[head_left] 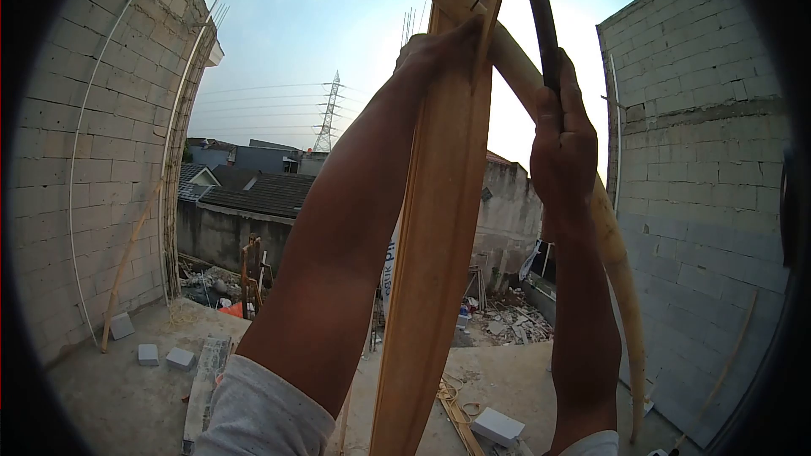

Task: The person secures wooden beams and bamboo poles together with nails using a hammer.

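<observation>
My right hand [564,131] is wrapped round the dark handle of a claw hammer [541,8], raised with its head at the top of the view. A tall wooden plank [443,228] stands upright in front of me. High on it, my left hand [439,55] reaches round the plank's upper part, its fingers largely hidden by the wood. The hammer head is close to the plank's top edge. Behind them a pale bamboo pole [612,241] slants down to the right, crossing the plank near the top.
Block walls [101,127] rise on the left and right [693,143]. Loose blocks [498,426] and boards lie on the concrete floor [101,393]. Rubble [515,321] is heaped beyond the floor's edge. A thin stick [131,266] leans against the left wall.
</observation>
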The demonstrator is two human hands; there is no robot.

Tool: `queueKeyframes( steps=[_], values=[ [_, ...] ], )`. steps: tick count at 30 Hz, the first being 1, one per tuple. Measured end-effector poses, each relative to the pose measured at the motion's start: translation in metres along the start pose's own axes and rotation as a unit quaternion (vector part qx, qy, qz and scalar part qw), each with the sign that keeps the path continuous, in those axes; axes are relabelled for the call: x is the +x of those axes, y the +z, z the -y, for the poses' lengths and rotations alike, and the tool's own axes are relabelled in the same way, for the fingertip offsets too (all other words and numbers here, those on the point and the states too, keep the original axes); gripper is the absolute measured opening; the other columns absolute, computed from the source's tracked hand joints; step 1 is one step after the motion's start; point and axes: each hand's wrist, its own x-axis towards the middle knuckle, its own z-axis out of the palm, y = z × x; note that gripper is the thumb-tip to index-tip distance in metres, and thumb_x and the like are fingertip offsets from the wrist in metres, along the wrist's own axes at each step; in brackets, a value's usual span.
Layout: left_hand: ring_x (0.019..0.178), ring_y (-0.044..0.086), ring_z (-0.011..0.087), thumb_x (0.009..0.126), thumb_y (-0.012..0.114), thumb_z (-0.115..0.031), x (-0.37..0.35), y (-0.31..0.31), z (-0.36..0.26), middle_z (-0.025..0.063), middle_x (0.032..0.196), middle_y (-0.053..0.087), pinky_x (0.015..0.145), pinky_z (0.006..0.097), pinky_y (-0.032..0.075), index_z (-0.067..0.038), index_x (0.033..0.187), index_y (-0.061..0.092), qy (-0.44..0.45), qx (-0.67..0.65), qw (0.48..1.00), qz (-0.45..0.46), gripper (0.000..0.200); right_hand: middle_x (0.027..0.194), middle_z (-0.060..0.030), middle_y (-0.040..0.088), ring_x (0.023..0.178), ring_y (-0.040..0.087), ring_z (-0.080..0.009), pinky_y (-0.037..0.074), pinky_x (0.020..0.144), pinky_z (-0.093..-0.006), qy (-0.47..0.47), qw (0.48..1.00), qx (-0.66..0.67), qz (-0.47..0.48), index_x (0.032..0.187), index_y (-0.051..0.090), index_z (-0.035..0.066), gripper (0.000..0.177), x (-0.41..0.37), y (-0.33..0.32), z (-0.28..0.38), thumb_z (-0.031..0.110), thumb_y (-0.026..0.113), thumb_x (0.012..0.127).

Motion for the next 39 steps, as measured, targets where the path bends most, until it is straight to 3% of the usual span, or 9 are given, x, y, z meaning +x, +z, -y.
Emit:
queueKeyframes(
  steps=[9, 11, 13, 18, 21, 26, 28, 31, 39],
  values=[
    [0.115, 0.059, 0.0312, 0.064, 0.064, -0.081, -0.005, 0.001, -0.009, 0.0232, 0.124, 0.058, 0.097, 0.0386, 0.047, 0.013, 0.127, 0.05, 0.032, 0.061, 0.997, -0.046, 0.114, 0.129, -0.0231, 0.056, 0.104, 0.066, -0.0296, 0.055, 0.08, -0.0368, -0.067, 0.966, 0.146, -0.203, 0.144, 0.034, -0.002, 0.049, 0.002, -0.012, 0.029, 0.019, 0.043, 0.101],
    [0.116, 0.058, 0.0315, 0.063, 0.064, -0.081, -0.007, 0.001, -0.004, 0.0235, 0.124, 0.058, 0.098, 0.0385, 0.046, 0.013, 0.128, 0.05, 0.05, 0.076, 0.996, -0.024, 0.115, 0.101, -0.0161, 0.067, 0.08, 0.067, -0.0181, 0.053, 0.067, -0.0294, -0.116, 0.981, 0.005, -0.153, 0.145, 0.036, 0.004, 0.048, 0.001, 0.017, -0.012, 0.022, 0.046, 0.101],
    [0.118, 0.056, 0.0314, 0.063, 0.064, -0.081, 0.003, 0.0, -0.001, 0.0237, 0.126, 0.057, 0.099, 0.0381, 0.045, 0.013, 0.128, 0.05, -0.01, 0.016, 1.0, -0.011, 0.116, 0.128, -0.0209, 0.058, 0.12, 0.057, -0.0328, 0.047, 0.097, -0.0399, 0.087, 0.992, -0.017, 0.085, 0.145, 0.037, 0.007, 0.048, 0.0, 0.02, -0.006, 0.024, 0.045, 0.101],
    [0.118, 0.056, 0.0308, 0.062, 0.066, -0.081, 0.004, 0.003, 0.0, 0.0228, 0.126, 0.057, 0.099, 0.0381, 0.044, 0.013, 0.128, 0.05, 0.0, 0.018, 0.999, -0.026, 0.116, 0.133, -0.0187, 0.056, 0.124, 0.054, -0.0305, 0.045, 0.099, -0.0397, 0.061, 0.997, 0.015, 0.043, 0.145, 0.038, 0.007, 0.049, -0.008, 0.001, 0.008, 0.025, 0.045, 0.101],
    [0.117, 0.057, 0.0306, 0.061, 0.067, -0.081, 0.004, 0.004, -0.001, 0.0224, 0.125, 0.057, 0.098, 0.0382, 0.045, 0.013, 0.128, 0.05, -0.001, 0.021, 0.999, -0.035, 0.117, 0.108, -0.0127, 0.068, 0.09, 0.067, -0.0181, 0.054, 0.077, -0.0287, -0.155, 0.971, -0.001, -0.181, 0.146, 0.037, 0.007, 0.048, 0.006, -0.006, 0.002, 0.023, 0.045, 0.102],
    [0.115, 0.059, 0.0309, 0.061, 0.065, -0.082, 0.001, 0.004, -0.004, 0.0229, 0.123, 0.058, 0.097, 0.0384, 0.046, 0.014, 0.128, 0.049, 0.018, 0.033, 0.999, -0.039, 0.118, 0.051, 0.0046, 0.039, 0.042, 0.036, 0.001, 0.026, 0.036, -0.015, -0.157, 0.915, 0.232, -0.289, 0.145, 0.024, -0.003, 0.055, 0.02, -0.028, 0.06, 0.023, 0.045, 0.101],
    [0.113, 0.06, 0.0313, 0.062, 0.064, -0.083, -0.004, 0.004, -0.007, 0.0234, 0.123, 0.059, 0.096, 0.0389, 0.047, 0.014, 0.127, 0.05, 0.003, 0.048, 0.998, -0.044, 0.117, 0.076, -0.0132, 0.066, 0.068, 0.067, -0.0196, 0.052, 0.057, -0.0303, -0.145, 0.958, 0.032, -0.247, 0.142, 0.031, -0.006, 0.051, 0.01, -0.001, 0.019, 0.019, 0.045, 0.1],
    [0.114, 0.059, 0.0316, 0.062, 0.064, -0.084, -0.001, 0.002, -0.003, 0.0239, 0.123, 0.058, 0.096, 0.0393, 0.047, 0.014, 0.127, 0.05, 0.003, 0.035, 0.999, -0.028, 0.118, 0.107, -0.024, 0.067, 0.095, 0.067, -0.0386, 0.052, 0.08, -0.0435, 0.053, 0.989, -0.106, 0.085, 0.147, 0.033, 0.007, 0.05, -0.004, 0.026, -0.01, 0.021, 0.045, 0.1],
    [0.116, 0.058, 0.0315, 0.06, 0.063, -0.085, -0.001, 0.005, -0.001, 0.0238, 0.124, 0.058, 0.097, 0.0384, 0.046, 0.014, 0.127, 0.05, 0.004, 0.058, 0.997, -0.057, 0.12, 0.099, -0.0149, 0.07, 0.075, 0.07, -0.0202, 0.057, 0.063, -0.0302, -0.092, 0.984, -0.008, -0.153, 0.144, 0.033, -0.001, 0.052, 0.009, -0.031, 0.021, 0.024, 0.046, 0.101]
  ],
)
